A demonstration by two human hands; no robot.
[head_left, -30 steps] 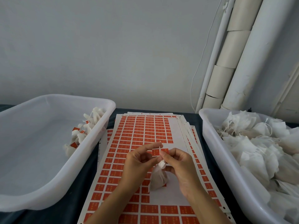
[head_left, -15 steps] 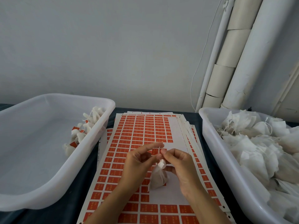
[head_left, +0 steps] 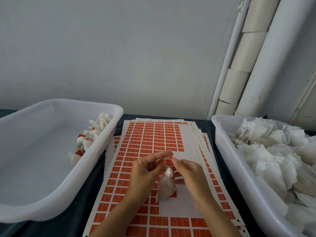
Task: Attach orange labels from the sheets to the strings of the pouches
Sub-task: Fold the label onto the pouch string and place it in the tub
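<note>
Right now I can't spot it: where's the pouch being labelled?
Centre of the head view, the pouch hangs between both hands over the label sheets.

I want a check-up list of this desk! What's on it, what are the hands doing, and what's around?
Surface: dark table.
Job's things: label sheets stacked in the middle; pouch hanging over them; left bin with a few labelled pouches; right bin heaped with plain pouches.
Clutter: nothing seen.
Hands: left hand and right hand pinch at the pouch's string.
Cables: thin wire down the wall.
Surroundings: grey wall, white pipes.
</note>
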